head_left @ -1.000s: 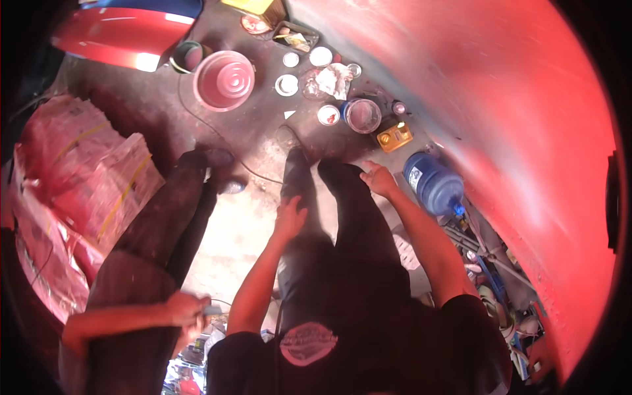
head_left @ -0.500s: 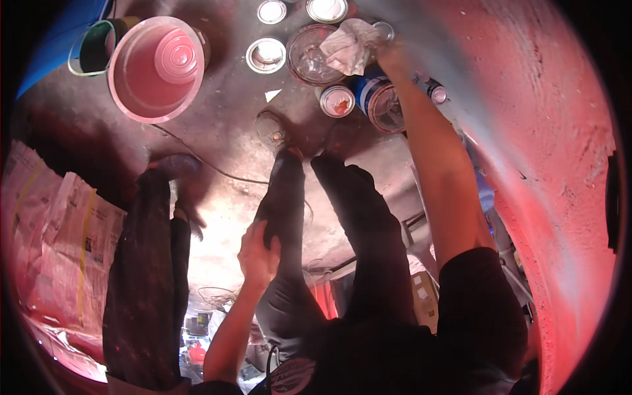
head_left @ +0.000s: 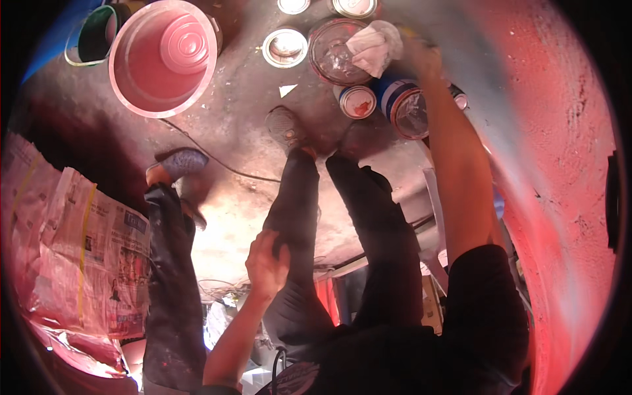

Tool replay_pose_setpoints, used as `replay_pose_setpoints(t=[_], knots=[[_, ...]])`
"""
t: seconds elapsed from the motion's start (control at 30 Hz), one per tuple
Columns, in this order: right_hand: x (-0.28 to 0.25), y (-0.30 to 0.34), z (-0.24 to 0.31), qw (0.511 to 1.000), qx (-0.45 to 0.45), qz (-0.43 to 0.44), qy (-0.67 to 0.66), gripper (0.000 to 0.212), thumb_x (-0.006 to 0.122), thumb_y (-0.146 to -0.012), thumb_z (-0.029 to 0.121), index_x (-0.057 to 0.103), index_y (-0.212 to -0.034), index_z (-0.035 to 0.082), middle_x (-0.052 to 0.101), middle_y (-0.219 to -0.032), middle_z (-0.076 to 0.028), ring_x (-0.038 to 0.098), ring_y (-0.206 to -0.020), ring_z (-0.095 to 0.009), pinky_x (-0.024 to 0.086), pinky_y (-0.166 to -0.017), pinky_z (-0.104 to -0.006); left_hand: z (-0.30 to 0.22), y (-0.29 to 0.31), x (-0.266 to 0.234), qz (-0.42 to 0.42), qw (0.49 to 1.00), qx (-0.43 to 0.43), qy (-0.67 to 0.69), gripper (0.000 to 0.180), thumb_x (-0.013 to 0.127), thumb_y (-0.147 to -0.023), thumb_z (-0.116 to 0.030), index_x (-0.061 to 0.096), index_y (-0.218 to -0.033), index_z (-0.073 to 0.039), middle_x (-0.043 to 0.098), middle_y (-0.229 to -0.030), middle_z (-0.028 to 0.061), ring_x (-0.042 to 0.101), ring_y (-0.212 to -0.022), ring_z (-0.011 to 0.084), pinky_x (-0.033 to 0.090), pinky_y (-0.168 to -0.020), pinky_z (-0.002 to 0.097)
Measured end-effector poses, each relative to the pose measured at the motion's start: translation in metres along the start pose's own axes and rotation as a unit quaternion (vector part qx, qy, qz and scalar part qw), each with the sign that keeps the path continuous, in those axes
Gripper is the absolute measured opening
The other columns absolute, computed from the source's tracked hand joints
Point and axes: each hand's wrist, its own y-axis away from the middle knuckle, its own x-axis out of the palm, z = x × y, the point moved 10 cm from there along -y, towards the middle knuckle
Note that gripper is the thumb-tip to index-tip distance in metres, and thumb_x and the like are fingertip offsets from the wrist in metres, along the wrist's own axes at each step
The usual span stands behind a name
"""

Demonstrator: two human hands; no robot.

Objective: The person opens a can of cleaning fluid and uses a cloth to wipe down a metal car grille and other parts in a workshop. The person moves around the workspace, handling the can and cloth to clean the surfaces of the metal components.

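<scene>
My left hand [head_left: 266, 266] rests on the thigh of my dark trousers [head_left: 293, 224], fingers spread and holding nothing. My right arm reaches far out to the right, over the cans. The right hand [head_left: 424, 59] is blurred and lies just beyond a crumpled pale cloth or paper [head_left: 374, 51]; its fingers and anything in them cannot be made out. The cloth lies partly over a large round paint-stained lid or tin [head_left: 326, 56]. Nearer, under my wrist, are a blue can [head_left: 408, 108] and a small tin with red paint on top [head_left: 359, 103].
A big pink bucket [head_left: 135, 72] and a dark green pail [head_left: 99, 33] stand at far left. An open tin [head_left: 285, 48] sits mid-floor. Another person's leg and shoe [head_left: 181, 163] are at left, by newspaper masking [head_left: 99, 257]. A red painted surface [head_left: 546, 131] runs along the right.
The view has shifted, so the cans and bucket sit further right. My right hand has moved slightly away from the crumpled cloth. The other person's leg has shifted; my left hand stays on my thigh.
</scene>
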Motion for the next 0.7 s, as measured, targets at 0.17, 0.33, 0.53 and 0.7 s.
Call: replay_pose_setpoints(t=[0.17, 0.33, 0.53, 0.7], knots=[[-0.121, 0.123, 0.046, 0.993, -0.066, -0.098, -0.031, 0.078, 0.086, -0.077, 0.028, 0.051, -0.14, -0.003, 0.062, -0.13, -0.027, 0.064, -0.118, -0.039, 0.049, -0.106, -0.0441, -0.015, -0.001, 0.004, 0.01, 1.0, 0.009, -0.012, 0.031, 0.071, -0.087, -0.016, 0.068, -0.116, -0.004, 0.068, -0.121, 0.0161, 0.066, -0.112, 0.0388, 0.054, -0.095, 0.0458], [-0.185, 0.194, 0.062, 0.949, -0.219, -0.039, -0.226, 0.073, 0.085, -0.079, 0.007, 0.049, -0.141, -0.003, 0.059, -0.128, -0.021, 0.062, -0.117, -0.029, 0.05, -0.102, -0.0394, -0.012, 0.008, 0.016, 0.0, 0.999, 0.016, -0.044, 0.032, 0.068, -0.09, -0.023, 0.068, -0.117, -0.007, 0.067, -0.12, 0.0133, 0.065, -0.107, 0.037, 0.055, -0.091, 0.0477], [-0.283, 0.343, 0.137, 0.942, -0.217, 0.053, -0.252, 0.068, 0.081, -0.078, 0.002, 0.052, -0.14, 0.0, 0.055, -0.133, -0.019, 0.059, -0.122, -0.031, 0.051, -0.102, -0.0405, 0.001, 0.026, 0.043, 0.036, 0.999, -0.028, -0.014, 0.04, 0.064, -0.094, -0.03, 0.064, -0.128, -0.01, 0.063, -0.13, 0.0131, 0.061, -0.12, 0.0366, 0.051, -0.101, 0.0501], [-0.369, 0.479, 0.213, 0.911, -0.413, 0.017, 0.005, 0.069, 0.08, -0.072, 0.0, 0.056, -0.136, 0.01, 0.055, -0.127, -0.019, 0.062, -0.113, -0.038, 0.054, -0.094, -0.0434, -0.031, 0.096, 0.033, 0.034, 0.999, 0.006, -0.024, 0.047, 0.065, -0.094, -0.031, 0.059, -0.137, -0.014, 0.052, -0.145, 0.0202, 0.053, -0.131, 0.0421, 0.049, -0.106, 0.0513]])
